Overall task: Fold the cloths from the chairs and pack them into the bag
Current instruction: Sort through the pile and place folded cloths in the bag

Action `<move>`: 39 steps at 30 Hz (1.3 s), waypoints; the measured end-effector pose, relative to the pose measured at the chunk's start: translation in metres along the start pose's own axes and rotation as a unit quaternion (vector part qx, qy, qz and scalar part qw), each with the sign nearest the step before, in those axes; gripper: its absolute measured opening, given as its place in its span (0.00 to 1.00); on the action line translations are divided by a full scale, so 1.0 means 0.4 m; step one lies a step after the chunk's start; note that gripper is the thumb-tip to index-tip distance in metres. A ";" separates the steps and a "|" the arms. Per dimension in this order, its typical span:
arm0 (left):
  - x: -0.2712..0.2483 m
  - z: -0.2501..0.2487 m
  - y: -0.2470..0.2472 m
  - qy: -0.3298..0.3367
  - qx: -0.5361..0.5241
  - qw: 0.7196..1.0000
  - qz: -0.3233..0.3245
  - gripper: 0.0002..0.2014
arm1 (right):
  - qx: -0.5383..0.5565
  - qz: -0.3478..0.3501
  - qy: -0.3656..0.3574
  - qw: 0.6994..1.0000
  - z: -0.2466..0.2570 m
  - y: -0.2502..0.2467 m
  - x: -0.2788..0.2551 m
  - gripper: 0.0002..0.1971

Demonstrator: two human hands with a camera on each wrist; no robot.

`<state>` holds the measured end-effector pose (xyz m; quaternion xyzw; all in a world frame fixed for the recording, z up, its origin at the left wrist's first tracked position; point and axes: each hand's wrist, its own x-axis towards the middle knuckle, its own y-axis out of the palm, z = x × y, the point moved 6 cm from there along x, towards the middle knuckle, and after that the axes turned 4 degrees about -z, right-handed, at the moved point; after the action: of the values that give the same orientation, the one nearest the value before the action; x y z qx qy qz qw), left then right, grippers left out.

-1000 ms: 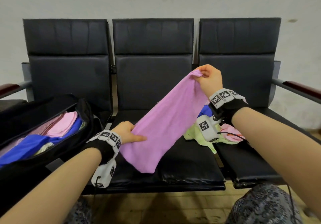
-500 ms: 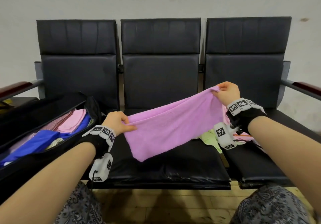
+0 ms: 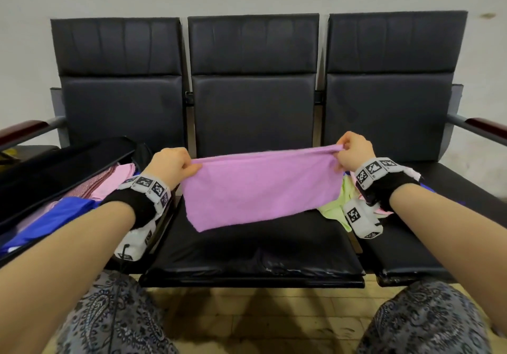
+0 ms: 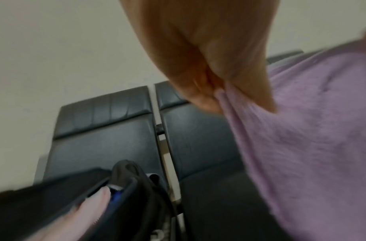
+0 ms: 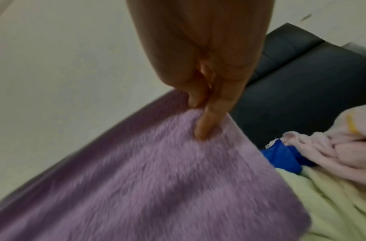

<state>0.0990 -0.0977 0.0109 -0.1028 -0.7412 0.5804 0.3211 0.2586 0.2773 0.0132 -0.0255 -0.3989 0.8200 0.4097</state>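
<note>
while the left hand (image 3: 170,164) pinches one top corner of the purple cloth (image 3: 259,189) and the right hand (image 3: 354,149) pinches the other, the cloth hangs stretched between them above the middle seat (image 3: 255,255), its lower edge just over the cushion and not lying on it. both wrist views agree: thumb and fingers (image 5: 202,127) are closed on the fabric at each end, with the top edge pulled fairly taut. whether the cloth is already doubled over is hard to tell, though its top edge looks rolled or layered near the right hand; i would judge it to be partway through folding, with at least one more fold needed before it can go in.

to the left, the open black bag (image 3: 68,167) sits on the left seat and already holds a pink cloth (image 3: 109,178) and a blue cloth (image 3: 63,213), so part of the packing looks done. to the right, on and beside the right seat (image 3: 428,246), a loose heap remains: a pale green cloth (image 5: 322,195), a small blue piece (image 5: 281,156) and a light pink cloth (image 5: 343,146), all crumpled and unfolded. by my reading the job is somewhere around the middle, with this cloth to finish and pack, then those three to fold and pack.
</note>
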 end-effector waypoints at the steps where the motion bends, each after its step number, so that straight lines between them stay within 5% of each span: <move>1: -0.005 -0.008 0.014 0.014 0.023 0.998 0.050 0.18 | 0.018 0.003 0.004 1.000 -0.003 0.008 0.000 0.11; 3: -0.028 -0.019 0.056 0.023 0.076 0.985 0.155 0.18 | 0.006 0.029 -0.008 1.000 -0.012 0.041 0.003 0.11; 4: -0.035 -0.018 0.059 0.012 0.076 0.985 0.157 0.18 | -0.016 0.033 -0.013 0.999 -0.019 0.056 0.005 0.10; 9: -0.035 0.014 -0.008 -0.063 -0.037 0.994 -0.081 0.12 | 0.027 -0.072 -0.022 0.997 -0.027 0.061 -0.025 0.12; 11: -0.034 0.014 0.006 -0.070 -0.021 0.996 -0.054 0.06 | 0.024 -0.038 -0.014 0.999 -0.028 0.083 -0.037 0.11; 13: -0.033 0.027 0.045 -0.085 0.005 0.996 0.017 0.08 | 0.012 0.073 0.027 0.997 -0.040 0.132 -0.054 0.10; 15: -0.023 0.052 0.055 -0.137 -0.028 0.990 -0.001 0.06 | 0.033 0.111 0.052 0.992 -0.050 0.158 -0.061 0.13; 19: -0.019 0.086 0.086 -0.225 -0.209 0.951 -0.038 0.07 | 0.062 0.092 0.105 0.988 -0.060 0.167 -0.062 0.12; 22: -0.012 0.084 0.109 -0.246 -0.226 0.942 -0.034 0.10 | 0.049 0.101 0.097 0.989 -0.061 0.180 -0.051 0.11; 25: 0.003 0.075 0.089 -0.213 -0.235 0.941 -0.120 0.10 | 0.064 0.026 0.043 0.997 -0.054 0.181 -0.027 0.09; 29: -0.003 0.080 0.116 -0.212 -0.177 0.959 -0.065 0.09 | 0.049 0.047 0.001 0.998 -0.034 0.214 -0.042 0.08; 33: -0.011 0.125 0.104 -0.273 -0.170 0.943 -0.089 0.09 | 0.090 0.099 0.070 0.988 -0.042 0.249 -0.052 0.11; 39: -0.006 0.183 0.124 -0.289 -0.238 0.926 -0.049 0.09 | 0.075 0.056 0.068 0.993 -0.024 0.231 -0.043 0.08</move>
<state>0.0461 -0.1419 -0.0446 0.0322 -0.9223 0.3752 0.0872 0.2132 0.2394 -0.0607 -0.0731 -0.3050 0.8658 0.3900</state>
